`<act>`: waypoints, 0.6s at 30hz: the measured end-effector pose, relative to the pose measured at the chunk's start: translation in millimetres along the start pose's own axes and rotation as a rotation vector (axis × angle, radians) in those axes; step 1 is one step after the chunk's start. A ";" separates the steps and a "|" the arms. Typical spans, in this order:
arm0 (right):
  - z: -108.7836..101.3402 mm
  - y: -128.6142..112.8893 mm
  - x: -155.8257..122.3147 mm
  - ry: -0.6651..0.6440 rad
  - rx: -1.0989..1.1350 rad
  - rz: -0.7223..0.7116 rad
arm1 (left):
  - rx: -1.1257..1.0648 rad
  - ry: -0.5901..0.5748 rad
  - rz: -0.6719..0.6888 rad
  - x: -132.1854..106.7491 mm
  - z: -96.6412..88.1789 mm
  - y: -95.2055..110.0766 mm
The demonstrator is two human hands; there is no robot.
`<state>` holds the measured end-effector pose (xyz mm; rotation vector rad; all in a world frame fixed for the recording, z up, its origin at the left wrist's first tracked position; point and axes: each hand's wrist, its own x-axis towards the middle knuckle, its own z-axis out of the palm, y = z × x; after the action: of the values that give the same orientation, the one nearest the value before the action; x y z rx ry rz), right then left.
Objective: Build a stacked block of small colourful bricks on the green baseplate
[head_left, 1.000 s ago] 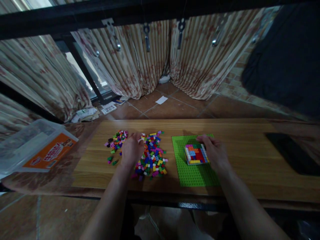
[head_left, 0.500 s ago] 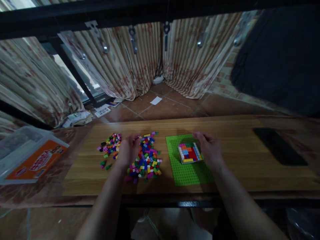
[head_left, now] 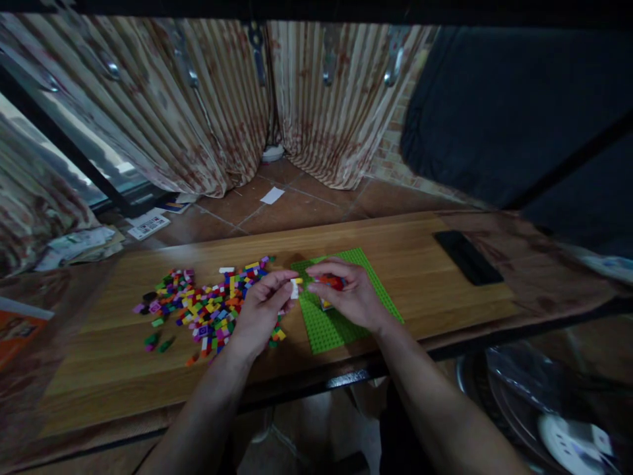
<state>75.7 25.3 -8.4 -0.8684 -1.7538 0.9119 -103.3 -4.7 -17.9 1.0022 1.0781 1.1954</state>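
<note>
A green studded baseplate [head_left: 356, 264] lies on the wooden table [head_left: 410, 264], with a small multicoloured brick block [head_left: 330, 284] built on it, mostly hidden under my right hand [head_left: 346, 293]. That hand curls over the block, fingers closed on it. My left hand [head_left: 262, 310] pinches a small white brick [head_left: 295, 288] at the baseplate's left edge, close to my right fingertips. A pile of small loose coloured bricks [head_left: 208, 307] spreads on the table left of the baseplate, partly under my left hand.
A black phone [head_left: 467, 257] lies at the table's far right. An orange-labelled box [head_left: 17, 326] shows at the left edge. Striped curtains [head_left: 208, 99] hang behind, papers lie on the tiled floor, and a dark cloth hangs at upper right.
My left hand has left the brick pile and moved right to the baseplate with a white brick. My right hand has shifted onto the block. The camera has swung to the right.
</note>
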 end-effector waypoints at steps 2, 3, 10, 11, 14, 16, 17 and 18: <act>2.6 -2.5 -1.5 -0.038 0.000 0.010 | -0.006 -0.018 0.015 -0.9 3.3 -1.1; 3.6 -3.0 -1.9 -0.045 -0.002 0.009 | -0.013 -0.028 0.022 -1.3 4.7 -1.6; 5.0 -3.5 -3.3 -0.075 -0.181 -0.001 | -0.176 -0.012 -0.031 -1.6 12.2 -3.1; 5.1 -3.9 -3.7 -0.079 -0.214 -0.014 | -0.206 -0.006 -0.046 -1.5 13.0 -2.8; 5.9 -6.0 -5.1 -0.086 -0.262 -0.033 | -0.299 -0.007 -0.095 -2.1 17.1 -1.3; 6.5 -7.6 -5.7 -0.089 -0.272 -0.030 | -0.374 0.001 -0.130 -3.0 21.1 -0.8; 6.3 -8.3 -5.8 -0.094 -0.273 -0.029 | -0.411 0.005 -0.149 -3.5 23.0 -1.0; 5.4 -8.6 -5.7 -0.097 -0.269 -0.025 | -0.445 0.013 -0.170 -3.7 24.5 -1.6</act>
<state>70.9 15.3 -4.8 -0.9848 -1.9983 0.7215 -79.2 -9.2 -14.0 0.5487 0.8362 1.2311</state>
